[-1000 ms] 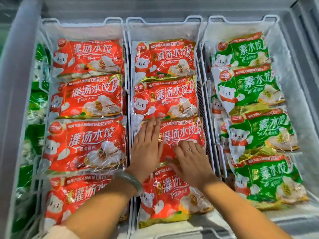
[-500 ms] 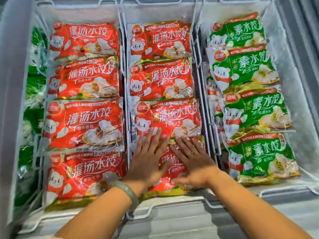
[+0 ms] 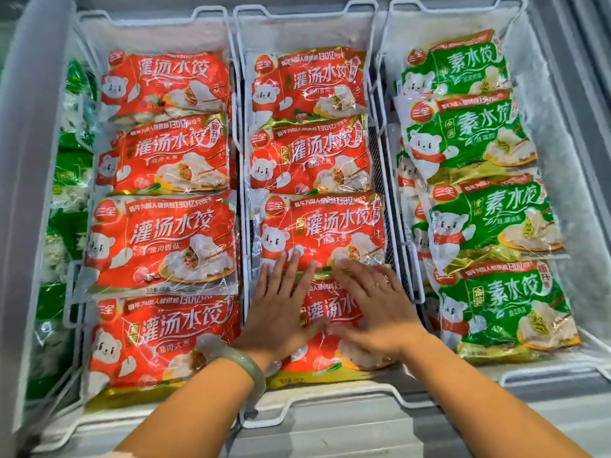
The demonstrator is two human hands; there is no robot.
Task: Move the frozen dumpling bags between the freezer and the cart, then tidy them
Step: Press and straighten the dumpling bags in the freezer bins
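Observation:
An open chest freezer holds three white wire baskets of dumpling bags. The middle basket (image 3: 305, 9) carries a column of red bags. My left hand (image 3: 281, 309) and my right hand (image 3: 375, 305) lie flat, fingers straight, side by side on the nearest red bag (image 3: 330, 365) of that column. Their fingertips reach the lower edge of the red bag above (image 3: 325, 226). A pale green bangle (image 3: 246, 371) sits on my left wrist and a ring on my right hand. Most of the nearest bag is hidden under my hands.
The left basket (image 3: 152, 14) holds a column of red bags (image 3: 162, 242). The right basket (image 3: 453, 4) holds green bags (image 3: 496, 219) over partly hidden ones. More green bags (image 3: 69, 180) lie along the far left wall. The freezer's grey front rim (image 3: 330, 438) runs below.
Both hands slid from the third red bag toward me onto the nearest bag of the middle column, still flat. The camera view shifted so the baskets sit lower and closer.

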